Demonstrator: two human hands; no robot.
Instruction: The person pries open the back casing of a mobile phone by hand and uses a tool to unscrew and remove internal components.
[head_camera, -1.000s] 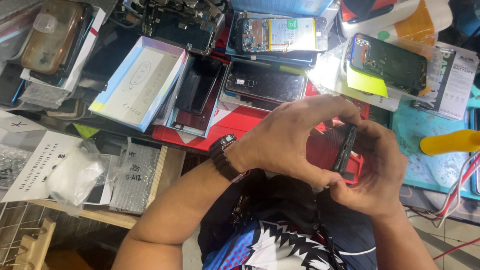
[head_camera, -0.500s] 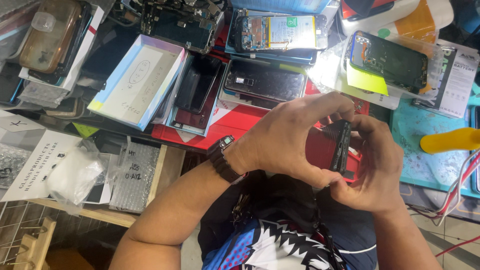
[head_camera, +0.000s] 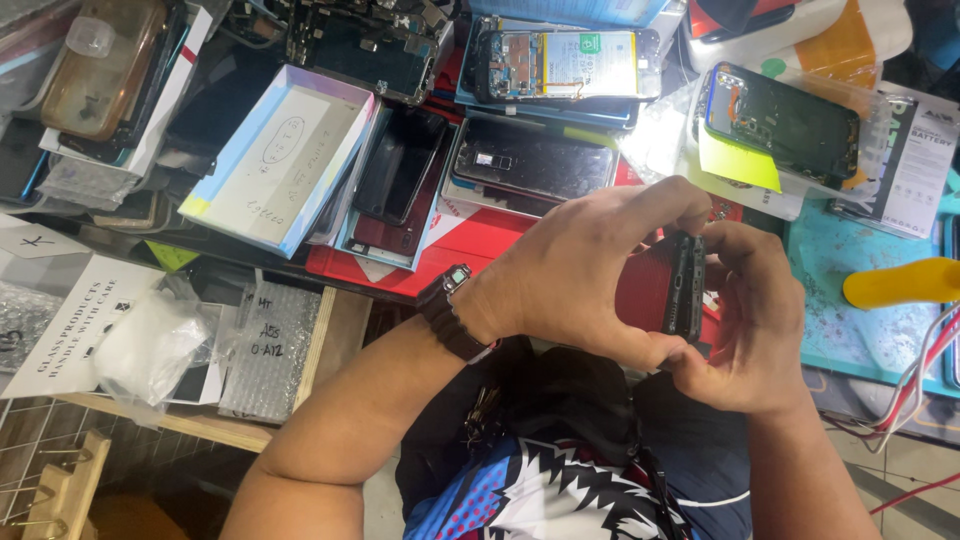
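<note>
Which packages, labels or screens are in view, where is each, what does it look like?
Flat box: upper left, white lid, pale blue edges, handwriting.
Opened phone: top centre, white battery, green sticker.
Bagged phone: upper right, dark, clear bag, yellow sticky note.
Battery box: far right, white with black print.
White card: lower left, black print.
Dark phone: held edge-on between left hand and right hand.
</note>
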